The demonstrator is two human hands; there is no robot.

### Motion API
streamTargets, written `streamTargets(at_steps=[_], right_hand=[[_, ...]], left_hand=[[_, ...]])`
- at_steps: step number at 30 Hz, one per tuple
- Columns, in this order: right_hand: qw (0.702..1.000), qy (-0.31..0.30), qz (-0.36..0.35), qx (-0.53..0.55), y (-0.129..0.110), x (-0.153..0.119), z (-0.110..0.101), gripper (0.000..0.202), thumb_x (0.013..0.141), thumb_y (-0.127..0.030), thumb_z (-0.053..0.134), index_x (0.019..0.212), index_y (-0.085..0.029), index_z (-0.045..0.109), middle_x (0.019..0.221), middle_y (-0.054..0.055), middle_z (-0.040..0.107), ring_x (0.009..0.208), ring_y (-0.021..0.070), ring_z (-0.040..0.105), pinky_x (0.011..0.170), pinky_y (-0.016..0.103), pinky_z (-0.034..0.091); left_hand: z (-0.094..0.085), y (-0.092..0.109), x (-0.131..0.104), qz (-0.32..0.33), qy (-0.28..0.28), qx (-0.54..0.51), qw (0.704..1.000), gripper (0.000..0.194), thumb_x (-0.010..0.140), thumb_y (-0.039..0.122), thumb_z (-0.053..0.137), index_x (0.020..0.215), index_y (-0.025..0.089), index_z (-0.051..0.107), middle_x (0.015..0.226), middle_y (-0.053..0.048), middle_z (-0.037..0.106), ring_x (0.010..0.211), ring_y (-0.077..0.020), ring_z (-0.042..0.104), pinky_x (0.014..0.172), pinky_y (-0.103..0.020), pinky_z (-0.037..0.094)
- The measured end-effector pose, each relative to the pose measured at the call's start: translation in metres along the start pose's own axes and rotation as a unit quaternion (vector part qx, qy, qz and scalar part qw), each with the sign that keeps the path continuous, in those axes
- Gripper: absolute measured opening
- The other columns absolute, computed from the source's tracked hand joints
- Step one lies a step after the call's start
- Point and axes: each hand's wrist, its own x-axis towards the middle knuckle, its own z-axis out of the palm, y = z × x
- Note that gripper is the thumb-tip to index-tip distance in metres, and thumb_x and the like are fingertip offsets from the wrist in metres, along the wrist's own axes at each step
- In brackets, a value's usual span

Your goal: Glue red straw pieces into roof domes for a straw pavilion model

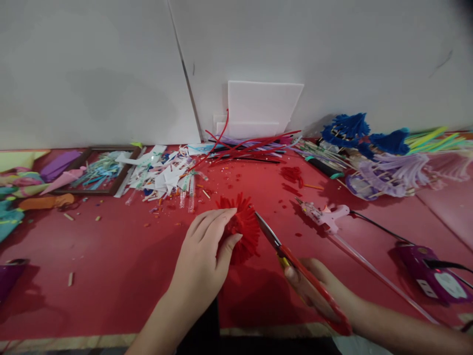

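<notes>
**Red-handled scissors point(295, 262) at the edge of a red fringed piece point(247, 224)**

Your left hand point(205, 241) grips the fringed piece between thumb and fingers, above the near middle of the red table point(129, 251). Your right hand point(325, 281) has its fingers closed around the scissors' handles; the blades point far and left, tips beside the fringe's right edge. To the right lies a pink glue gun point(334, 217); on the far side, red stems point(254, 148) lie before white boards point(264, 103).
</notes>
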Motion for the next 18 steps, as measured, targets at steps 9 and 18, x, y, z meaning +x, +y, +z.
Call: streamTargets(at_steps=[9, 18], right_hand=[[0.990, -0.052, 0.018, 0.131, 0.046, -0.008, 0.008, 0.062, 0.077, -0.081, 0.042, 0.070, -0.021, 0.048, 0.058, -0.003, 0.044, 0.051, 0.0084, 0.039, 0.045, 0.022, 0.034], [0.997, -0.004, 0.009, 0.076, 0.023, 0.002, 0.004, 0.064, 0.074, -0.084, 0.041, 0.064, -0.021, 0.044, 0.054, -0.004, 0.040, 0.048, 0.0080, 0.035, 0.044, 0.023, 0.031]], left_hand=[[0.000, -0.004, -0.001, 0.016, -0.014, 0.002, 1.000, 0.036, 0.096, 0.018, 0.045, 0.132, 0.018, 0.048, 0.126, -0.010, 0.064, 0.118, -0.0240, 0.056, 0.098, -0.045, 0.051], [0.004, 0.002, -0.002, 0.002, 0.015, 0.007, 1.000, 0.039, 0.095, 0.030, 0.051, 0.132, 0.017, 0.046, 0.130, -0.011, 0.060, 0.122, -0.0249, 0.054, 0.101, -0.044, 0.049]])
